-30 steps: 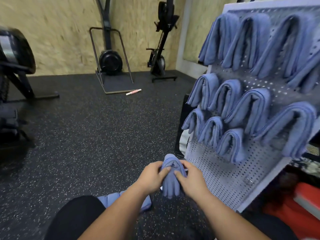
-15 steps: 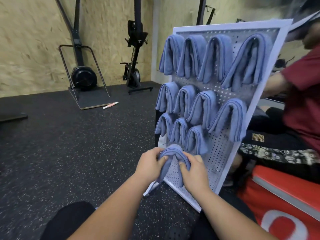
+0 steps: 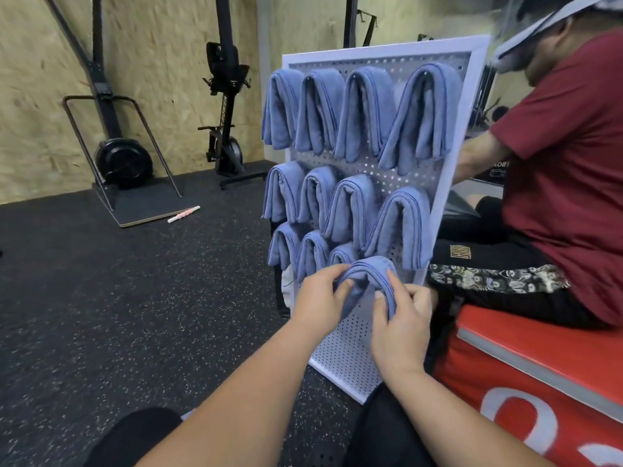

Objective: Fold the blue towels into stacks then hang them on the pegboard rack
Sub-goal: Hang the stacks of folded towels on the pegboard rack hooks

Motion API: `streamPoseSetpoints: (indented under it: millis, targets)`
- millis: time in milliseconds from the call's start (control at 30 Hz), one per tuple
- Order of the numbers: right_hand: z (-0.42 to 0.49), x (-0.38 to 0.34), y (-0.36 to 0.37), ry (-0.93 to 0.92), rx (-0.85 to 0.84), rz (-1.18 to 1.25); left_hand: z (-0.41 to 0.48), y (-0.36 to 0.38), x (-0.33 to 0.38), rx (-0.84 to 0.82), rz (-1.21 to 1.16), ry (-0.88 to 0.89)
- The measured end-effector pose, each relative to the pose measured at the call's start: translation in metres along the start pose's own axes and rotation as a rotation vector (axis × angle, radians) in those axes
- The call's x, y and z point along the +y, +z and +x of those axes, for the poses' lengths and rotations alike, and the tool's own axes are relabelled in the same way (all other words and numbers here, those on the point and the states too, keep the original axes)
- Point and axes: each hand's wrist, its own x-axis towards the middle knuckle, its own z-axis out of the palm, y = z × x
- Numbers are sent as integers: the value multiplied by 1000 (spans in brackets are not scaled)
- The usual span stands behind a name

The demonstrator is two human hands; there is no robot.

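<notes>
folded blue towel (image 3: 367, 269) arched between both hands (image 3: 401, 318), against pegboard (image 3: 347, 348)

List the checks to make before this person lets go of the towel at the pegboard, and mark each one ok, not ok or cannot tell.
1. Left hand and right hand both grip the towel: ok.
2. Towel is bent into an arch like the hung ones: ok.
3. Towel sits at the free spot on the pegboard, right of the bottom row: ok.
4. Peg is under the fold: cannot tell, hidden by the towel.
5. Towel is clear of the neighbour towel on its left: cannot tell.
</notes>
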Motion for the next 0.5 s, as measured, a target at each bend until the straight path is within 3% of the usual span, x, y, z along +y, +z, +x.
streamPoseSetpoints:
  millis: [167, 333, 500]
  targets:
    - [18, 24, 4, -5, 54, -76, 23, 32, 2, -57, 40, -49]
    - [35, 54, 13, 45, -11, -213, 45, 60, -3, -133, 191, -91]
    - [55, 70, 11, 88, -49, -309, 64, 76, -3, -70, 207, -99]
